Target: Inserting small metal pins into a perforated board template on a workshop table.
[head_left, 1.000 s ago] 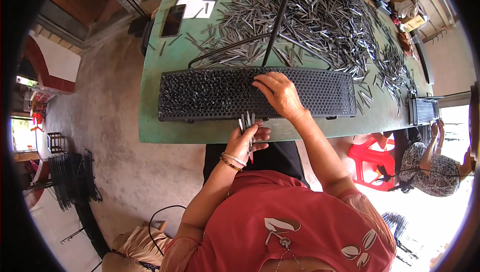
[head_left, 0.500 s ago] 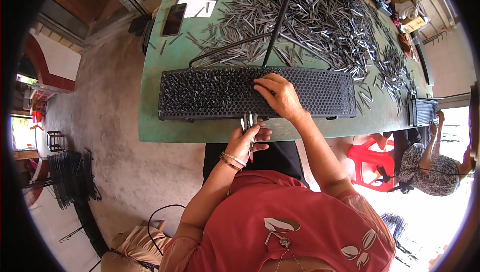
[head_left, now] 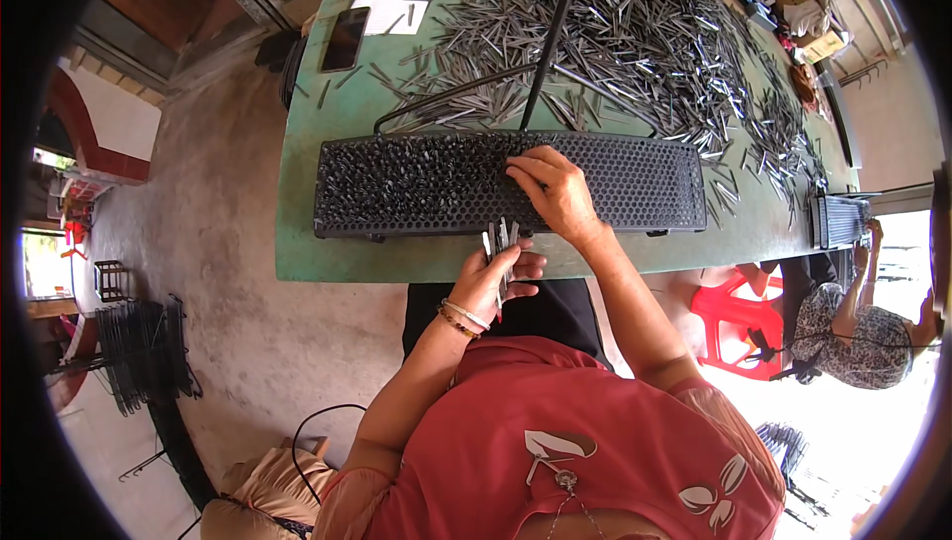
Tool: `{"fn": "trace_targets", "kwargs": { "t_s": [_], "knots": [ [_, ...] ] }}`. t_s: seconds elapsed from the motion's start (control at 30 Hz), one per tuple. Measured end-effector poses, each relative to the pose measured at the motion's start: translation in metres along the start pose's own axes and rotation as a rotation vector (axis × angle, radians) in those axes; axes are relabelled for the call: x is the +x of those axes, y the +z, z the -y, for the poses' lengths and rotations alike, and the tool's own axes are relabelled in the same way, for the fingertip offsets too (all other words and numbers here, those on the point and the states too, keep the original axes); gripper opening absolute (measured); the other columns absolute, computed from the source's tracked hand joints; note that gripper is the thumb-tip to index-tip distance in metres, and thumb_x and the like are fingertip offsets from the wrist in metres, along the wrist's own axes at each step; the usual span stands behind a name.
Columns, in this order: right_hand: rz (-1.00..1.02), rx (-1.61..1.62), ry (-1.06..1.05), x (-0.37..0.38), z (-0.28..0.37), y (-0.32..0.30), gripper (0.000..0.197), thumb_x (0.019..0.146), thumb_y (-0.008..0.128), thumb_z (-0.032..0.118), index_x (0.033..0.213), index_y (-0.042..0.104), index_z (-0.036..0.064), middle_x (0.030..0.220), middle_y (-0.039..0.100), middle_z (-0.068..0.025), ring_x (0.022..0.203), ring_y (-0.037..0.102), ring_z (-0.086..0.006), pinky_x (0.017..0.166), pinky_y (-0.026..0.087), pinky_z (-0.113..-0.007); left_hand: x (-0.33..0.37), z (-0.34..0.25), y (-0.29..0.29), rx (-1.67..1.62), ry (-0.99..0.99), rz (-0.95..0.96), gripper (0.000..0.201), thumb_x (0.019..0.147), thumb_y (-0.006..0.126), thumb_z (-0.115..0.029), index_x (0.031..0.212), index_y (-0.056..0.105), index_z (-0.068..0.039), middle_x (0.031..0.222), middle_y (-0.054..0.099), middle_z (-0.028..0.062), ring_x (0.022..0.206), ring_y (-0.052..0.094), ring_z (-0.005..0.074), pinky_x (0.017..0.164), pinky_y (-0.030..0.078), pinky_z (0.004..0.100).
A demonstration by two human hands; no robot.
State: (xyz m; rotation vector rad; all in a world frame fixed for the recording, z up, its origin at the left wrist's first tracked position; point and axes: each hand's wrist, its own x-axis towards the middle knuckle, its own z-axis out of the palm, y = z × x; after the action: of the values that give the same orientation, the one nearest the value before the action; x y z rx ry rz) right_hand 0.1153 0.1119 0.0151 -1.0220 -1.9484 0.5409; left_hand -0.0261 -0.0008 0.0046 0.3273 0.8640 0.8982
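A long black panel full of round holes lies along the near edge of the green table. Its left part bristles with dark thin strips standing in the holes; the right part shows bare holes. My right hand rests over the middle of the panel, thumb and fingers pinched at the border of the filled part; what they pinch is too small to make out. Just below the panel's near edge, my left hand grips a small bunch of thin metal strips pointing up toward the panel.
A large heap of loose strips covers the far table. Black rods rise behind the panel. A phone and paper lie far left. At right, another person works near a red stool.
My right hand has shifted very slightly right, still over the panel's middle. My left hand and its strips have moved a little to the right.
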Motion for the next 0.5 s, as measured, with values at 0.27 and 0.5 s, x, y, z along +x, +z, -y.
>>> {"fn": "trace_targets", "kwargs": {
  "t_s": [0.27,0.5],
  "knots": [
    [0.448,0.429,0.396,-0.010,0.026,-0.029,0.021,0.085,0.067,0.019,0.089,0.067,-0.0014,0.081,0.064,-0.0069,0.071,0.059,-0.0127,0.064,0.047,-0.027,-0.003,-0.012,0.010,-0.068,0.096,0.104,0.027,0.095,0.047,-0.018,0.115,0.052,-0.001,0.102,0.063,0.0153,0.089,0.064,0.0207,0.069,0.057,0.0323],
    [0.402,0.579,0.590,-0.019,0.022,-0.033,0.022,0.085,0.067,0.019,0.091,0.068,-0.0017,0.077,0.065,-0.0042,0.070,0.058,-0.0088,0.062,0.048,-0.024,0.000,-0.005,0.010,0.007,0.086,0.066,0.030,0.095,0.048,-0.019,0.117,0.052,0.001,0.105,0.062,0.0166,0.093,0.063,0.0222,0.070,0.057,0.0340]
  ]
}}
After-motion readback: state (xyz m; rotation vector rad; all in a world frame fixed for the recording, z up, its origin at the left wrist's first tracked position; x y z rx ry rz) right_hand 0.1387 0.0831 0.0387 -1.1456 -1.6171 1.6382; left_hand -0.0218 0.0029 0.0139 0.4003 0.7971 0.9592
